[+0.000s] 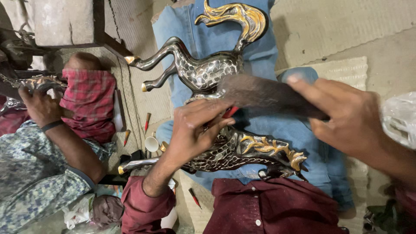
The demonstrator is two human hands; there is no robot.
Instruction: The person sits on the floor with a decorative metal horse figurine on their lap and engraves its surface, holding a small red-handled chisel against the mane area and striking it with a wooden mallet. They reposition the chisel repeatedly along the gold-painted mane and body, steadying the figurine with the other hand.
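Observation:
A silver and gold metal horse figure lies across my lap on blue jeans, its legs pointing left and its gold tail at the top. My left hand grips the horse's body near the middle, with a small red tool tip showing at the fingers. My right hand holds one end of a dark blurred flat tool laid across the horse. The gold mane and head sit near my maroon shirt.
A co-worker on the left in a patterned shirt and red checked cloth holds another metal piece. Red-handled tools, a small white cup and a plastic bag lie about on the mat.

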